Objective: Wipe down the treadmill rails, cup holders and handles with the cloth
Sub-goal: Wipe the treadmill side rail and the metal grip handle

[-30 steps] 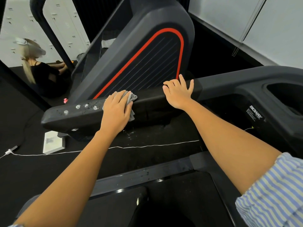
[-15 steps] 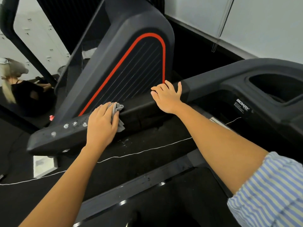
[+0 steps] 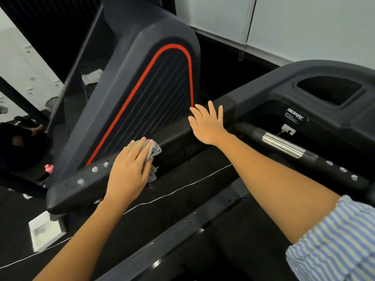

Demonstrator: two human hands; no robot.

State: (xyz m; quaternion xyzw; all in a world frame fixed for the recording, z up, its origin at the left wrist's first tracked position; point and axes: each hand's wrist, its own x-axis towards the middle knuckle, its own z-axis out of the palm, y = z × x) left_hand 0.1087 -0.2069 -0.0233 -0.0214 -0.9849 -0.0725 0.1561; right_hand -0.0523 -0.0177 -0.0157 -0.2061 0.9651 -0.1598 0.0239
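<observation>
Grey, crumpled cloth point(image 3: 152, 153) was pressed flat under the left hand point(image 3: 129, 169) against the top of the dark side rail point(image 3: 176, 136), its bunched folds showing past the fingertips and its lower corner hanging over the rail's inner edge. The right hand point(image 3: 207, 124) was laid open and empty on the same rail, further along, fingers spread. Bare rail was left between the hands. Round studs point(image 3: 94, 169) were seen just left of the cloth, the cup holder point(image 3: 328, 90) well off to the right.
</observation>
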